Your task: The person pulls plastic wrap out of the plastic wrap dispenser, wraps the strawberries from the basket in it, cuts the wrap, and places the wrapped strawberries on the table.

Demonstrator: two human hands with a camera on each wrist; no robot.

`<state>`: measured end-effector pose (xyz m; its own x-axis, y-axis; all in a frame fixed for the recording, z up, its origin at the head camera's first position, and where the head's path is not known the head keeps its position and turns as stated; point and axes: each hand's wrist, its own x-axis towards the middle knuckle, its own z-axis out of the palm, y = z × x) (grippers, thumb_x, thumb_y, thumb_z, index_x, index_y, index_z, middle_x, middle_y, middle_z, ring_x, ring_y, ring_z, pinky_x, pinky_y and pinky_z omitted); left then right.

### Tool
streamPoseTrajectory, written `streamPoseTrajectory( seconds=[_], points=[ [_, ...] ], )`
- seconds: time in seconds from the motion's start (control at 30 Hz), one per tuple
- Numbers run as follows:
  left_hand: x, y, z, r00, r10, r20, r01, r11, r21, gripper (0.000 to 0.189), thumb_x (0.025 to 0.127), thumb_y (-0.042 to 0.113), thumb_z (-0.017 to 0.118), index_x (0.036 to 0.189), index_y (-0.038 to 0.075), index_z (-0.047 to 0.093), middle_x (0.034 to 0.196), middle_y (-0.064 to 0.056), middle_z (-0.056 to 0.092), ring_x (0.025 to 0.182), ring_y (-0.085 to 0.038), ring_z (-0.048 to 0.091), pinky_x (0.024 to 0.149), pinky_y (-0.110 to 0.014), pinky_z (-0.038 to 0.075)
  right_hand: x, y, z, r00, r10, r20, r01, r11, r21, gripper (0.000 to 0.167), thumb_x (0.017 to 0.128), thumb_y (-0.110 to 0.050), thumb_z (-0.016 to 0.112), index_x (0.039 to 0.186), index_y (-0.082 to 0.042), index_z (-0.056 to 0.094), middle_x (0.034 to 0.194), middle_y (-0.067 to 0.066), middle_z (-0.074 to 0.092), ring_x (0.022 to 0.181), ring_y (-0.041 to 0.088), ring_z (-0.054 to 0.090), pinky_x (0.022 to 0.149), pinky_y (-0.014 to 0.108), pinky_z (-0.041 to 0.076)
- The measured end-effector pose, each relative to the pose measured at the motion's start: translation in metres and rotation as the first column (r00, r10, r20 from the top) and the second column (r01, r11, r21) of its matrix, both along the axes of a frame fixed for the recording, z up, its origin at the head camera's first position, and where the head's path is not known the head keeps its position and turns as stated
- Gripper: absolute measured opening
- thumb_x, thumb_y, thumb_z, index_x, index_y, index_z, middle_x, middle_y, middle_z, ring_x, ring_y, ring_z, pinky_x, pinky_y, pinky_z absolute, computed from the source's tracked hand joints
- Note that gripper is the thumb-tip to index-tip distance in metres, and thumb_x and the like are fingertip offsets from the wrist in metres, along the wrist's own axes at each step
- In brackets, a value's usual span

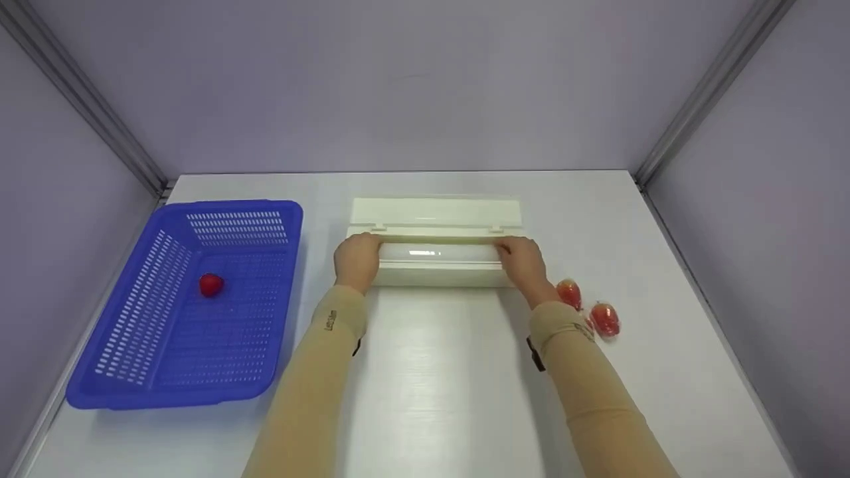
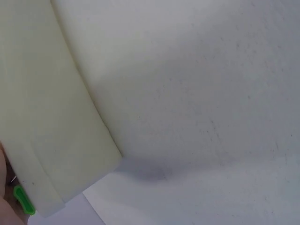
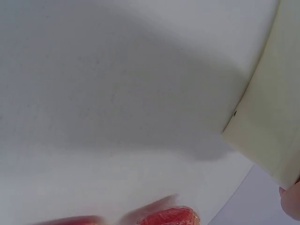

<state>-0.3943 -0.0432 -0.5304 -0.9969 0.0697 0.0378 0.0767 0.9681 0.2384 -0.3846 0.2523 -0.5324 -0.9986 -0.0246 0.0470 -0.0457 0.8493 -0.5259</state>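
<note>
A cream-white cling film dispenser point(image 1: 438, 276) lies across the table, its lid point(image 1: 435, 211) tipped back and a shiny film roll point(image 1: 458, 253) showing inside. My left hand point(image 1: 357, 261) grips its left end, fingers curled over beside the roll. At the opposite end my right hand point(image 1: 523, 264) grips it likewise, with thumb and fingertips at the roll's edge. Whether the fingertips also pinch the film is too small to tell. A small green piece point(image 2: 23, 200) shows beside the left hand in the left wrist view.
On the left stands a blue plastic basket point(image 1: 287, 318) with one red fruit point(image 1: 211, 285) inside. Two red-yellow fruits, seemingly film-wrapped, lie near my right forearm: one fruit point(image 1: 569, 293) by the wrist, another fruit point(image 1: 605, 319) farther right. Pale walls point(image 1: 412, 86) enclose the table.
</note>
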Motion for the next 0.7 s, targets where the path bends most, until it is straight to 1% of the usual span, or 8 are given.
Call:
streamPoseTrajectory(
  seconds=[0.1,0.2,0.3,0.4,0.53,0.7],
  points=[
    [0.000,-0.001,-0.001,1.000,0.014,-0.025,-0.014,1.000,-0.003,0.025,0.093,0.022,0.051,0.112,0.017,0.066,0.105,-0.005,0.070,0.097,-0.024,0.066,0.081,-0.039,0.054,-0.001,0.001,-0.003,1.000,-0.019,-0.019,0.018,0.999,-0.040,0.026,0.094,-0.014,0.051,0.115,-0.009,0.065,0.117,0.011,0.065,0.113,0.029,0.057,0.097,0.043,0.045],
    [-0.003,-0.003,0.002,0.999,0.016,-0.034,-0.015,1.000,0.021,0.025,0.093,0.023,0.051,0.111,0.016,0.066,0.105,-0.006,0.070,0.095,-0.024,0.067,0.078,-0.039,0.055,-0.003,0.003,-0.001,0.999,-0.043,-0.022,0.041,0.994,-0.105,0.024,0.094,-0.014,0.052,0.110,-0.007,0.067,0.114,0.012,0.066,0.110,0.029,0.059,0.096,0.042,0.046],
    [-0.006,-0.006,0.009,1.000,0.014,-0.025,-0.012,0.997,0.076,0.024,0.092,0.021,0.052,0.110,0.015,0.067,0.108,-0.006,0.069,0.098,-0.025,0.066,0.081,-0.040,0.054,-0.005,0.005,0.005,0.998,-0.064,0.001,0.063,0.981,-0.183,0.023,0.093,-0.017,0.054,0.105,-0.005,0.069,0.110,0.013,0.067,0.106,0.028,0.060,0.092,0.041,0.048],
    [-0.008,-0.008,0.018,1.000,-0.003,-0.010,0.005,0.994,0.113,0.024,0.092,0.015,0.052,0.110,0.015,0.068,0.112,-0.005,0.068,0.103,-0.026,0.064,0.086,-0.041,0.052,-0.007,0.008,0.015,0.997,-0.077,0.033,0.082,0.968,-0.238,0.022,0.093,-0.019,0.055,0.102,-0.005,0.069,0.110,0.013,0.067,0.106,0.027,0.059,0.092,0.040,0.048],
    [-0.009,-0.012,0.028,0.999,-0.039,0.006,0.038,0.988,0.151,0.025,0.092,0.011,0.051,0.111,0.014,0.068,0.115,-0.005,0.066,0.107,-0.026,0.062,0.090,-0.041,0.050,-0.007,0.014,0.025,0.995,-0.079,0.059,0.092,0.958,-0.270,0.022,0.093,-0.019,0.055,0.102,-0.004,0.068,0.109,0.014,0.067,0.109,0.027,0.058,0.094,0.039,0.047],
    [-0.008,-0.015,0.034,0.997,-0.070,0.022,0.063,0.974,0.219,0.024,0.093,0.011,0.050,0.111,0.009,0.066,0.116,-0.008,0.066,0.110,-0.027,0.060,0.096,-0.038,0.047,-0.005,0.016,0.033,0.994,-0.076,0.072,0.095,0.947,-0.305,0.023,0.092,-0.019,0.055,0.103,-0.003,0.068,0.105,0.012,0.067,0.103,0.024,0.059,0.090,0.036,0.049]
  ],
)
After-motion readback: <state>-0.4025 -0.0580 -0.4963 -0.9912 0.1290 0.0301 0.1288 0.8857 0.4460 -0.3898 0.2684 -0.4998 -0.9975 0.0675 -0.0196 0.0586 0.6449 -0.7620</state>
